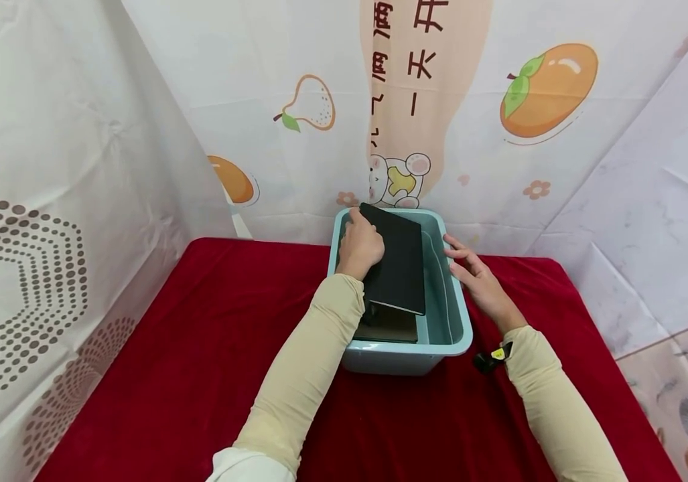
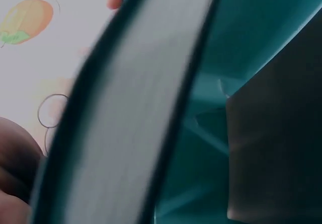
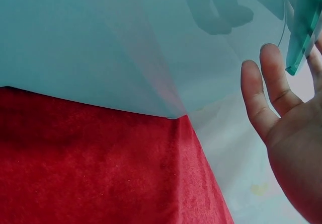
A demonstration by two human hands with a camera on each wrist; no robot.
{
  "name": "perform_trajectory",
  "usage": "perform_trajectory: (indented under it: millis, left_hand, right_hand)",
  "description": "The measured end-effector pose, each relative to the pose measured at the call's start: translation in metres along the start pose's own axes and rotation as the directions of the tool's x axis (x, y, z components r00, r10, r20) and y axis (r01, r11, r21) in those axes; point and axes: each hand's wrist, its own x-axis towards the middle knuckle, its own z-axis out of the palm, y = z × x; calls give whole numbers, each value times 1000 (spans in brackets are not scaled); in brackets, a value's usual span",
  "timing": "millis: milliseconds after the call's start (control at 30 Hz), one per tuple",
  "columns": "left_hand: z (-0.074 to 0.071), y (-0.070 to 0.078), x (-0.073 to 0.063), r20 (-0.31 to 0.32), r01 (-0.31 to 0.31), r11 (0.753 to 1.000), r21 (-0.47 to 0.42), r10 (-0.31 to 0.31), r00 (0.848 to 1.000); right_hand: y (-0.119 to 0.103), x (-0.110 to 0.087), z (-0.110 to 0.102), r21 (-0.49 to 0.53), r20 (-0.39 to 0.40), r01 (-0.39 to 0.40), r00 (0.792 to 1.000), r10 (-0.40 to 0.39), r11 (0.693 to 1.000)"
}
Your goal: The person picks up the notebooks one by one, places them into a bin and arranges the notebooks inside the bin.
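Observation:
A black hardcover book [image 1: 396, 268] stands tilted inside a light blue plastic bin [image 1: 400, 363]. My left hand [image 1: 360, 246] grips it by its left edge, near the bin's left rim. In the left wrist view the pale page block [image 2: 136, 103] shows between two dark covers, with part of the left hand [image 2: 14, 171] beside it. Below lies another dark, flat, book-like thing [image 1: 388, 328], partly covered by the first. At the bin's right rim is my right hand [image 1: 484, 284], fingers spread and holding nothing; the right wrist view shows its fingertips beside the bin wall.
The bin stands on a table with a red velvet cloth [image 1: 247, 314], near its back edge. Behind it hangs a white printed curtain [image 1: 331, 167] with fruit drawings. A black wrist device [image 1: 490, 361] sits at my right wrist, close to the bin's right side.

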Motion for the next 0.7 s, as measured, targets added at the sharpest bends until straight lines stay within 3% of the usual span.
perform_trajectory:
  millis: [267,700]
  left_hand:
    - [3,-5,2,12,15,999,28,-16,1000]
    - [9,-11,3,40,39,997,68,-41,998]
  right_hand:
    - [1,0,0,18,0,12,1000,-12,1000]
    - [-7,3,-11,-102,27,-18,999,20,995]
